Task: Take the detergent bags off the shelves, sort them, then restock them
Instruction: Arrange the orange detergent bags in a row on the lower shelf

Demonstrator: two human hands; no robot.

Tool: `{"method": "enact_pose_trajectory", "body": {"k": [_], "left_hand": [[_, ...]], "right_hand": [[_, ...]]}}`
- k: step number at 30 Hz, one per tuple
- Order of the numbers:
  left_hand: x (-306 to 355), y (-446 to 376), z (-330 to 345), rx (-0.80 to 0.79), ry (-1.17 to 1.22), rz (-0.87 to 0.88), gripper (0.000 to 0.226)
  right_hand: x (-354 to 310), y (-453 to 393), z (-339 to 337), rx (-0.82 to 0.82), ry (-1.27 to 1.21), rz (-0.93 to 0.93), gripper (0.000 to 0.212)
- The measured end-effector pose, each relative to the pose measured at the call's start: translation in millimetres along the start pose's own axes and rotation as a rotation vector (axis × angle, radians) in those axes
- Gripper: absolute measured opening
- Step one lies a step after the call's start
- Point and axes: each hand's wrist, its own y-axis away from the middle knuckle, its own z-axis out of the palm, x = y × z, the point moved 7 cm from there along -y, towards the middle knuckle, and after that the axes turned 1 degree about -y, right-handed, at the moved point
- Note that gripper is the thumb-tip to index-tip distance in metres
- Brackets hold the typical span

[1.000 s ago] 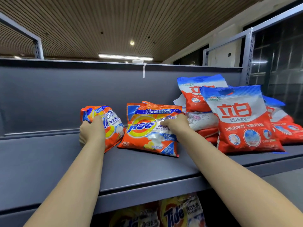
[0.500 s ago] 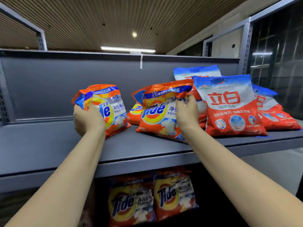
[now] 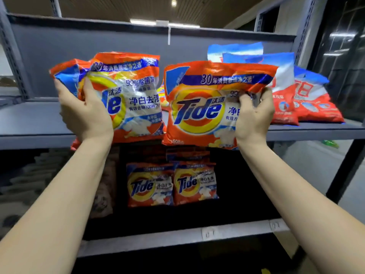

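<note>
A grey metal shelf (image 3: 35, 123) is spanning the view under a slatted ceiling (image 3: 207, 8) where strip lights are glowing. The left hand (image 3: 87, 113) is gripping one orange Tide bag (image 3: 134, 99) by its left edge, holding it upright in front of the shelf's lip. The right hand (image 3: 254, 115) is clutching the crumpled right side of a second Tide bag (image 3: 199, 107), also held clear of the shelf. Red, white and blue detergent bags (image 3: 308, 99) are leaning together at the shelf's right end. Two more Tide bags (image 3: 171, 184) are standing side by side on the dark lower shelf (image 3: 177, 237), whose front edge is carrying small labels.
</note>
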Motion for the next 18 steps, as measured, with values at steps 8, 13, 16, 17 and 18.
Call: {"method": "enact_pose_trajectory", "body": {"k": [8, 13, 16, 17, 18], "left_hand": [[-46.5, 41.3, -35.7, 0.003, 0.177, -0.068, 0.019], [-86.4, 65.9, -37.2, -0.092, 0.109, -0.166, 0.019], [-117.9, 85.9, -34.6, -0.155, 0.075, -0.230, 0.014], [-129.2, 91.6, -31.4, -0.198, 0.071, -0.255, 0.015], [-140.0, 97.1, -26.7, -0.250, 0.069, -0.295, 0.016]], "right_hand": [[44.6, 41.5, -38.6, -0.170, 0.067, 0.240, 0.029], [104.1, 73.4, -59.7, -0.275, 0.171, 0.477, 0.036], [139.9, 91.9, -72.3, -0.318, 0.191, 0.642, 0.022], [151.5, 97.7, -75.4, -0.317, 0.206, 0.695, 0.018], [162.4, 103.2, -77.7, -0.311, 0.225, 0.749, 0.016]]}}
